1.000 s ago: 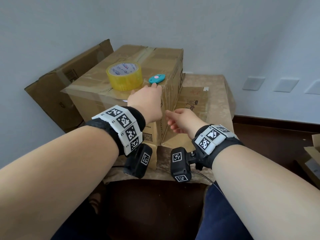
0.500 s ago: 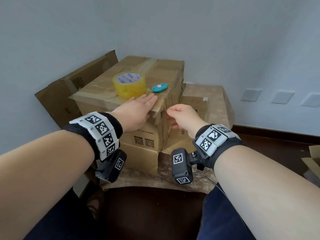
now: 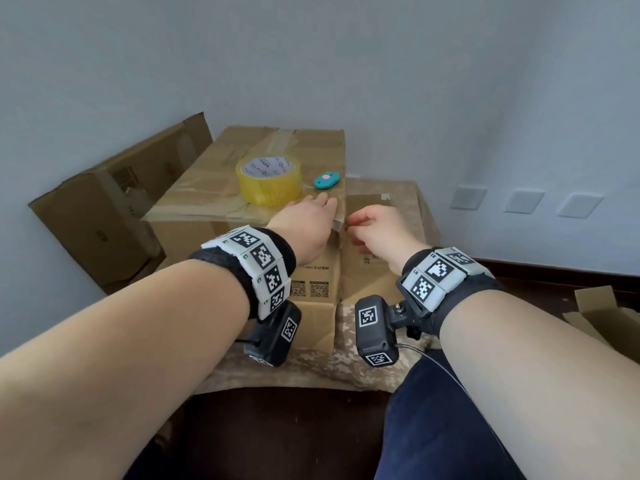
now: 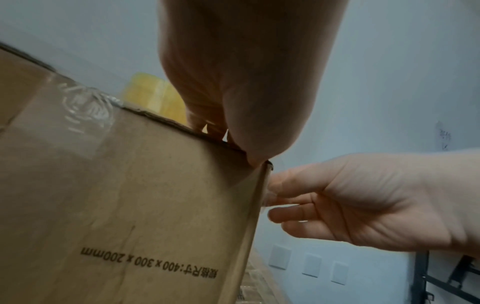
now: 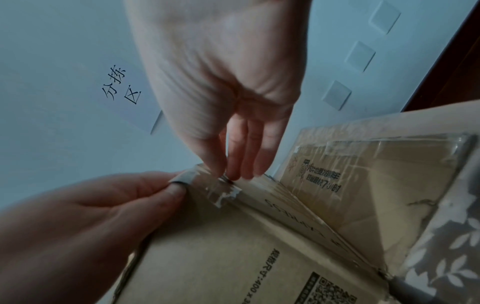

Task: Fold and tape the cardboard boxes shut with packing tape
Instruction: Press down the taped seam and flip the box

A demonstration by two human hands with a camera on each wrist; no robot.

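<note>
A brown cardboard box [image 3: 242, 161] stands on the table, with old clear tape across its top. A yellow tape roll [image 3: 268, 180] and a small teal cutter [image 3: 327, 180] lie on it. My left hand [image 3: 304, 220] lies flat on the box top at the near right corner, its thumb [image 4: 257, 160] over the edge. My right hand [image 3: 374, 226] is at the same corner from the right. Its fingers pinch a crumpled end of clear tape [image 5: 223, 191] against the box's side edge.
A flattened carton [image 3: 104, 220] leans on the wall at the left. A lower taped box [image 3: 374, 209] sits behind the corner on the patterned tablecloth [image 3: 363, 372]. More cardboard [image 3: 606, 313] lies on the floor at the right. The wall is close behind.
My left hand drew back from beside the cutter to the box's near right corner. My right hand rose from below the corner up to the tape end there.
</note>
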